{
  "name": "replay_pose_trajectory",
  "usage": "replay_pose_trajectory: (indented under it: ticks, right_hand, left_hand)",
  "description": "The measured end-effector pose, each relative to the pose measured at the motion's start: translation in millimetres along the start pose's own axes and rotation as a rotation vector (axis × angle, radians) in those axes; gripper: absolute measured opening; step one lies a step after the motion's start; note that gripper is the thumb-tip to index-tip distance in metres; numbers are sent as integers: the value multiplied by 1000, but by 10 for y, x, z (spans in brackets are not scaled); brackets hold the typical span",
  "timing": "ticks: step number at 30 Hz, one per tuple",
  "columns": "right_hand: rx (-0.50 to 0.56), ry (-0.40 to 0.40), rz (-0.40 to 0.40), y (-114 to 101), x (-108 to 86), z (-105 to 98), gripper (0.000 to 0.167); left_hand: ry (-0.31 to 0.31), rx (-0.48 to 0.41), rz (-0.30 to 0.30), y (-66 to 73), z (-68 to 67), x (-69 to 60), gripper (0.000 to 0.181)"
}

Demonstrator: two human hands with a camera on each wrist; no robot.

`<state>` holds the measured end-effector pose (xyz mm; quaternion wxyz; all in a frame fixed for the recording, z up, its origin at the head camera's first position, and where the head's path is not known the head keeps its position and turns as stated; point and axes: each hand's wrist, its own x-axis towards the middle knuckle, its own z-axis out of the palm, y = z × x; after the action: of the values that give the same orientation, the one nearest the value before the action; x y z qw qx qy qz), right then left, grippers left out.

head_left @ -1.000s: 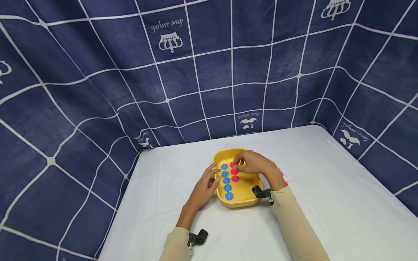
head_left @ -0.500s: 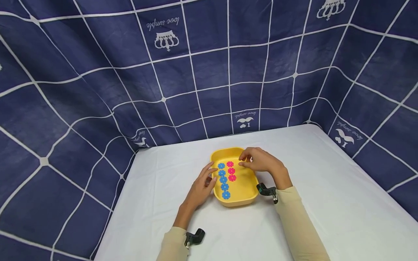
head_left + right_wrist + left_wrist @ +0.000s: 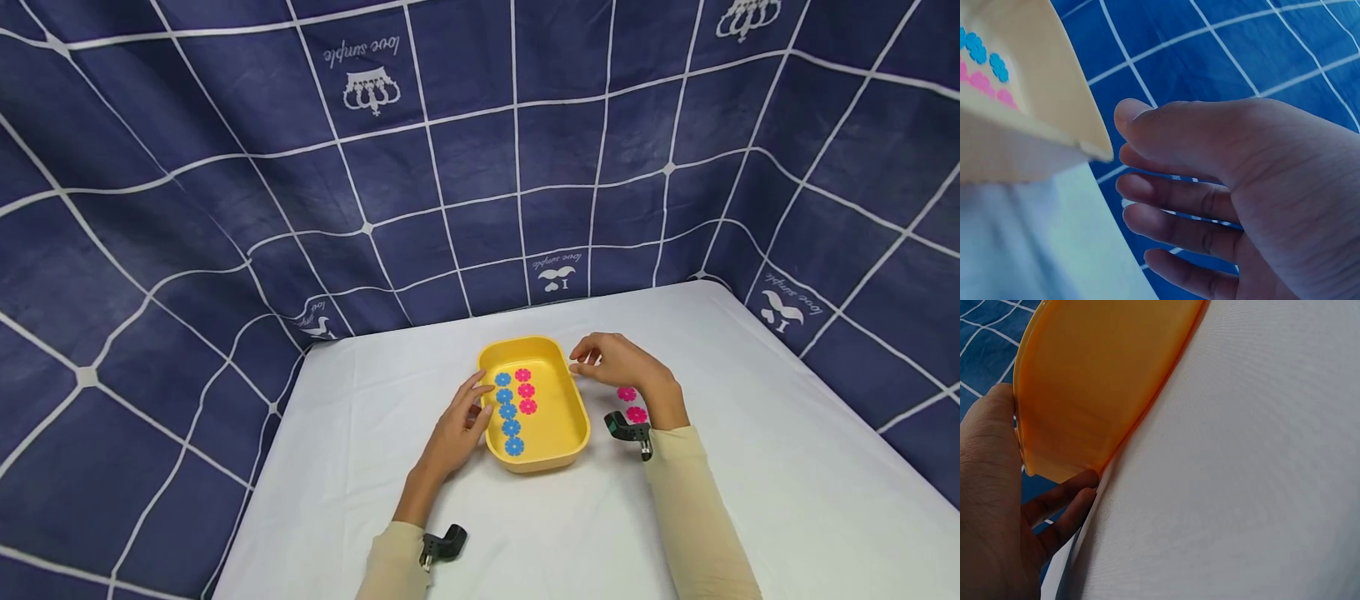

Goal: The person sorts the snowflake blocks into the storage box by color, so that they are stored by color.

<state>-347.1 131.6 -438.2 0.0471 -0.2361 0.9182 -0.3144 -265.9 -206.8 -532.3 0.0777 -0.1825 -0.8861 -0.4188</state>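
A yellow tray [image 3: 551,457] stands on the white table. Inside it, several blue flower-shaped pieces [image 3: 511,427] form a column at the left. Beside that column lie three pink flower-shaped pieces [image 3: 527,390]. My left hand [image 3: 450,437] rests against the tray's left side; in the left wrist view its thumb is at the rim and two fingers [image 3: 1072,503] touch low on the outer wall. Just outside the tray's right rim is my right hand [image 3: 618,362], fingers loosely bent and nothing held. The right wrist view shows its thumb and fingers apart.
Two pink flower-shaped pieces [image 3: 635,414] lie on the table right of the tray, partly beside the right wrist's black camera mount [image 3: 628,431]. White cloth covers the table [image 3: 337,433]. A blue checked curtain [image 3: 465,208] hangs behind and at both sides.
My right hand has let go of the third pink piece in the tray and moved right, out past the rim. The left hand stays at the tray's left side. The head view has shifted slightly.
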Motion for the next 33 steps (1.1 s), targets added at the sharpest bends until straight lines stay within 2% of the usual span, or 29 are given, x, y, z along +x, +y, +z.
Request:
replay_pose_trajectory:
  ticks: [9, 23, 33]
  right_hand:
    - [25, -2, 82, 165, -116, -101, 34]
    - [6, 37, 130, 389, -252, -278, 38]
    - [-4, 44, 157, 496, -316, -301, 39]
  left_hand:
    - [-4, 0, -12, -11, 26, 2, 43]
    - [-4, -6, -10, -23, 1, 24, 44]
    - [-1, -6, 1, -26, 7, 28, 43]
